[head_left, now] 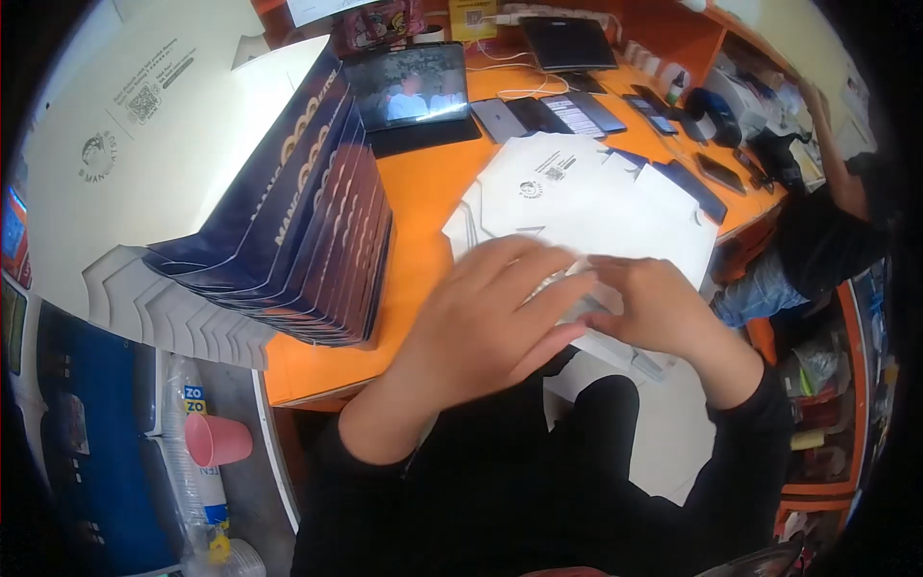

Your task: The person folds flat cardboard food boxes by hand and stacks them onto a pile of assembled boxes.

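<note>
Both my hands meet over the front edge of a pile of white printed sheets (586, 197) on the orange table (418, 207). My left hand (490, 313) has its fingers curved towards the other hand. My right hand (644, 303) has thumb and fingers closed round a small, clear or whitish thing (601, 296), blurred and partly hidden between the hands. To the left stands a tall stack of folded dark blue and brown cartons (322, 226), their white inner sides facing left.
Behind the sheets lie several phones (548, 115) and a tablet (409, 87) showing a picture. A pink cup (218, 440) is at the lower left beside wrapped cups (187, 404). Another person (808, 240) is at the right, beyond the table's edge.
</note>
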